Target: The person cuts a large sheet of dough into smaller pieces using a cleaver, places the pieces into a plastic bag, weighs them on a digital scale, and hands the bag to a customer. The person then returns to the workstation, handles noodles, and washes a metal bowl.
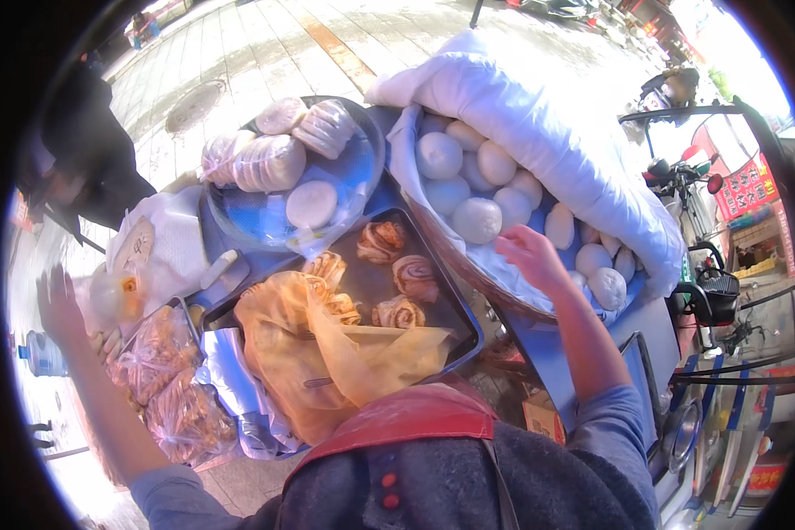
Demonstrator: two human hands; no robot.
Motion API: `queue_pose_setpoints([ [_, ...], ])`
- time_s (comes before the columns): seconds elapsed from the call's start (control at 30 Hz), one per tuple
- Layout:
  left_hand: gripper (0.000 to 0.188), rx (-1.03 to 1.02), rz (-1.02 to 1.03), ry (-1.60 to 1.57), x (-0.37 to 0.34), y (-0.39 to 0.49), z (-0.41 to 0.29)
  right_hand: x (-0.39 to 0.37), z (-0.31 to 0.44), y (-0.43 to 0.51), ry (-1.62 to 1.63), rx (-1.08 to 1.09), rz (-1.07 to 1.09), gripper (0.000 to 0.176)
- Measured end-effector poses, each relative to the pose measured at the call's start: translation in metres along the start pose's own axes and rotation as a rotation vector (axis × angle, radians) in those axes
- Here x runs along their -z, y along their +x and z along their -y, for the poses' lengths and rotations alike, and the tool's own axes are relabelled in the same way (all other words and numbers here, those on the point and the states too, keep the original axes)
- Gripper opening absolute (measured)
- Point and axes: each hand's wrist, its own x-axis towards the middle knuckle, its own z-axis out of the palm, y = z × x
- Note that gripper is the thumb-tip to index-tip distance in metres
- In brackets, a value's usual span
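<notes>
My left hand (58,305) is raised at the far left with its fingers apart, beside a blurred plastic bag (122,295) with something orange on it. My right hand (527,252) is at the near rim of a cloth-lined wicker basket (457,255) of white steamed buns (477,220); its fingers are curled, and whether they hold anything cannot be told. Between my arms lies a dark baking tray (364,265) with spiral rolls (397,312), partly covered by a yellowish cloth (291,371). Behind it, a round basket (371,192) holds flat white breads (311,204), several of them bagged.
A white quilt (536,126) is folded over the bun basket's far side. Clear bags of brown food (189,417) lie at the left. A person in dark clothing (93,146) stands at the upper left. Parked vehicles (692,179) and a metal frame stand at the right.
</notes>
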Motion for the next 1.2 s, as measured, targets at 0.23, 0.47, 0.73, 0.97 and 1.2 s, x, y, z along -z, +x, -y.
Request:
queue_pose_setpoints([
  [0.23, 0.053, 0.248, -0.47, -0.094, 0.028, -0.071, 0.069, 0.128, -0.085, 0.045, 0.223, -0.103, -0.256, 0.027],
  [0.47, 0.045, 0.575, -0.566, 0.05, 0.051, -0.089, 0.079, 0.27, -0.1, 0.214, -0.709, 0.174, -0.749, 0.047],
  [0.73, 0.072, 0.673, -0.377, 0.168, 0.019, -0.104, 0.111, 0.285, -0.095, 0.331, -1.335, -0.076, -0.385, 0.044],
  [0.97, 0.052, 0.64, -0.113, 0.431, -0.071, -0.174, 0.094, 0.322, -0.073, 0.302, -0.619, 0.215, -0.862, 0.026],
  [1.2, 0.035, 0.229, 0.334, 0.911, -0.121, -0.278, 0.018, 0.18, 0.001, 0.072, -0.601, 1.275, -0.584, 0.027],
])
